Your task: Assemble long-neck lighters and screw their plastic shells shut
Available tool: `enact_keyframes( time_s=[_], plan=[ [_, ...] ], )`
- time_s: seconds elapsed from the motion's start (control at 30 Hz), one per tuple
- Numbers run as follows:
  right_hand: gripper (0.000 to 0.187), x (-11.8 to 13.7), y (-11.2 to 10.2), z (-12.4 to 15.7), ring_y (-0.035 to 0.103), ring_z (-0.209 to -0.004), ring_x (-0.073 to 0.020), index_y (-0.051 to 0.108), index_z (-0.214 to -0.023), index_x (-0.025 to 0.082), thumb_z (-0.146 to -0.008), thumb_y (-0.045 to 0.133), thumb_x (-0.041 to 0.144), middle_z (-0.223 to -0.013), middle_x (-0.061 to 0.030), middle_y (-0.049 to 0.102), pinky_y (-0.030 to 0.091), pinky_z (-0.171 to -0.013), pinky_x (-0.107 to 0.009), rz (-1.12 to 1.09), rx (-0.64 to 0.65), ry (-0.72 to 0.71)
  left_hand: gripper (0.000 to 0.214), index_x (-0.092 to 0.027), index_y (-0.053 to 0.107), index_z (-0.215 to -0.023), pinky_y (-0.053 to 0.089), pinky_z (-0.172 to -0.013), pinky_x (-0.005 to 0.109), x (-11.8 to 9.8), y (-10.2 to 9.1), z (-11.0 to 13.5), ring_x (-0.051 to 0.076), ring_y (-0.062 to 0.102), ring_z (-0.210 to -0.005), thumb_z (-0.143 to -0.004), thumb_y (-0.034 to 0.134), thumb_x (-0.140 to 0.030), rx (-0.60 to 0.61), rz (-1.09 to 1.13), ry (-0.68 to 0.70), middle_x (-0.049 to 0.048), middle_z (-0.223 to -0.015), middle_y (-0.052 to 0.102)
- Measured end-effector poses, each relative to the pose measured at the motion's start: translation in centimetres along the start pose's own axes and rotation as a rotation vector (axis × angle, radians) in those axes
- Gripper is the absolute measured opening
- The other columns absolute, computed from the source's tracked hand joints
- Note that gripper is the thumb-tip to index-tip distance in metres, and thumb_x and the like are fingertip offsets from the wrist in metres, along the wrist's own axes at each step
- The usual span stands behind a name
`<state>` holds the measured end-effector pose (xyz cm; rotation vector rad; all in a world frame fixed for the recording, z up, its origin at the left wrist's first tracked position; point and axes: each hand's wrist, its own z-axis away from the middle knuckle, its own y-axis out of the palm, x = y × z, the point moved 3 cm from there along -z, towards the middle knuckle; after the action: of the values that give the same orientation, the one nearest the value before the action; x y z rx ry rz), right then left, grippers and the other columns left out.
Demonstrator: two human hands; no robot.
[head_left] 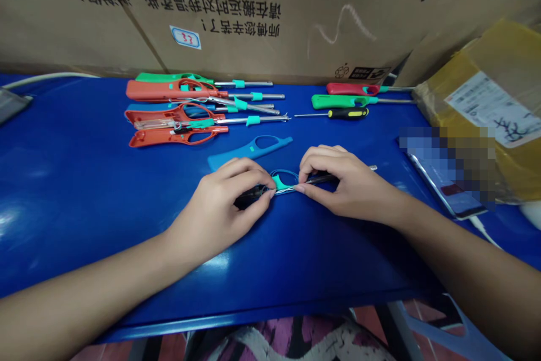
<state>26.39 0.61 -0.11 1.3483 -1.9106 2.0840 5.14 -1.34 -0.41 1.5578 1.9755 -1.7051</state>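
Note:
Both my hands meet at the middle of the blue table [84,192] over a half-assembled long lighter [284,183]. My left hand [226,197] is closed on its dark handle end. My right hand [342,181] pinches the metal tube, whose tip [372,168] sticks out past my fingers. A teal trigger piece shows between my hands. Just behind them lies a loose blue handle shell [249,151].
A pile of several red and green lighters [186,107] lies at the back left. A red lighter [353,88], a green one [342,101] and a small screwdriver [338,114] lie at the back right. A phone [443,181] and a yellow parcel [486,107] are at right. Cardboard boxes [253,6] stand behind.

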Motion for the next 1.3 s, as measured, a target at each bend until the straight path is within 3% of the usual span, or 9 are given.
enact_keyframes(
  time_s=[0.17,0.37,0.53,0.8,1.03,1.3],
  plan=[
    [0.012,0.2,-0.2,0.0,0.064,-0.088,-0.0165,0.062,-0.079,0.022,-0.088,0.069,0.019,-0.087,0.0006,0.068,0.039,-0.085,-0.033,-0.047,-0.023,-0.027,0.014,-0.017,0.075,-0.103,0.056,-0.090,0.029,-0.2,-0.1,0.2,0.016,0.068,-0.098,-0.094,0.064,-0.015,-0.003,-0.070,0.095,0.0073,-0.106,0.070],
    [0.011,0.3,-0.4,0.1,0.065,-0.085,-0.0161,0.066,-0.080,0.022,-0.086,0.066,0.013,-0.087,0.0003,0.071,0.043,-0.084,-0.033,-0.067,-0.050,-0.049,0.017,-0.019,0.077,-0.106,0.058,-0.091,0.035,-0.2,-0.1,0.8,0.021,0.069,-0.102,-0.093,0.067,-0.017,0.042,-0.191,0.211,0.0093,-0.115,0.072],
    [0.011,0.2,-0.3,0.1,0.065,-0.085,-0.0154,0.066,-0.079,0.021,-0.086,0.066,0.013,-0.087,0.0007,0.071,0.043,-0.084,-0.032,-0.068,-0.064,-0.038,0.018,-0.020,0.076,-0.108,0.060,-0.090,0.036,-0.2,-0.3,1.0,0.022,0.072,-0.101,-0.093,0.068,-0.020,0.042,-0.247,0.225,0.0084,-0.115,0.073],
    [0.009,0.2,-0.3,-0.1,0.061,-0.075,-0.0124,0.064,-0.092,0.022,-0.085,0.068,0.017,-0.087,0.0032,0.070,0.041,-0.078,-0.030,-0.035,-0.091,0.020,0.020,-0.018,0.077,-0.111,0.064,-0.087,0.037,-0.5,-0.4,1.4,0.024,0.074,-0.101,-0.093,0.067,-0.020,0.010,-0.318,0.292,0.0103,-0.115,0.075],
    [0.005,0.3,-0.3,0.1,0.063,-0.089,-0.0133,0.065,-0.087,0.022,-0.088,0.066,0.017,-0.090,0.0037,0.069,0.037,-0.087,-0.032,0.029,-0.067,-0.013,0.023,-0.016,0.075,-0.115,0.065,-0.088,0.042,-0.6,-0.3,1.5,0.028,0.073,-0.106,-0.094,0.066,-0.020,0.060,-0.381,0.299,0.0123,-0.120,0.073],
    [0.009,1.0,-0.1,0.1,0.061,-0.095,-0.0180,0.067,-0.093,0.022,-0.089,0.073,0.028,-0.097,0.0006,0.070,0.035,-0.088,-0.037,0.102,-0.072,-0.098,0.021,-0.019,0.072,-0.115,0.065,-0.086,0.040,-0.5,-0.3,1.6,0.025,0.075,-0.102,-0.096,0.065,-0.020,0.029,-0.389,0.285,0.0070,-0.117,0.076]
  ],
)
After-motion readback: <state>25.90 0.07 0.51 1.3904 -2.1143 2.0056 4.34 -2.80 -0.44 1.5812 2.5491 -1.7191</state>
